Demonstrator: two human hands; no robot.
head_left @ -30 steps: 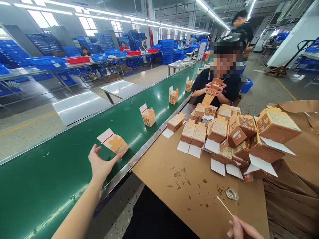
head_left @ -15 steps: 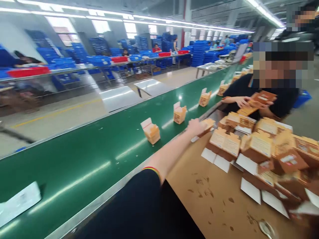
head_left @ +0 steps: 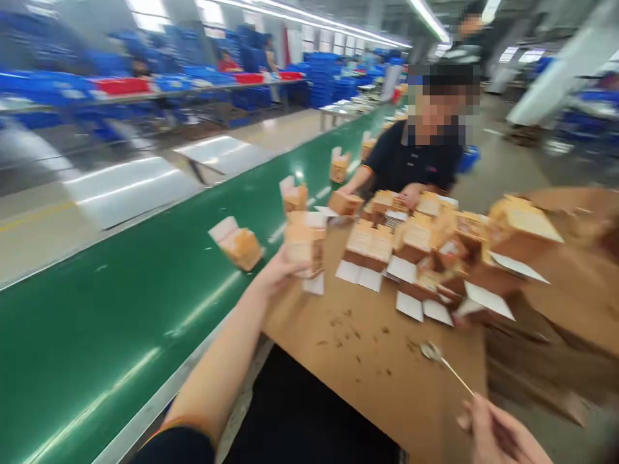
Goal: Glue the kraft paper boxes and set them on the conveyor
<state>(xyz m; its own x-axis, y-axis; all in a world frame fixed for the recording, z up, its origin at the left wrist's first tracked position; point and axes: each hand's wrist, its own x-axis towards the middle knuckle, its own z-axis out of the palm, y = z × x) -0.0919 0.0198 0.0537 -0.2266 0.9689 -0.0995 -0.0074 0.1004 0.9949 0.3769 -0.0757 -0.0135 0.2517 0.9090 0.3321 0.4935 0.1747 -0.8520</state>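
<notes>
My left hand (head_left: 278, 270) is closed on a small orange carton (head_left: 304, 245) with open white flaps, lifted above the near edge of the brown cardboard-covered table (head_left: 367, 380). At the bottom right, my right hand (head_left: 498, 435) pinches a thin white stick (head_left: 457, 374), whose far tip rests at a small pale blob (head_left: 429, 350) on the cardboard. A heap of the same open cartons (head_left: 425, 251) lies on the table ahead. The picture is motion-blurred.
A green conveyor belt (head_left: 97, 335) runs along the left, carrying spaced open cartons (head_left: 239, 243). Across the table a person in a dark shirt (head_left: 420, 161) handles cartons. Brown paper (head_left: 575, 309) is crumpled at the right. Blue crates (head_left: 329, 84) fill the background.
My left hand let a carton go onto the belt, reached into the heap, and has now drawn back holding another carton. My right hand stays low with the stick.
</notes>
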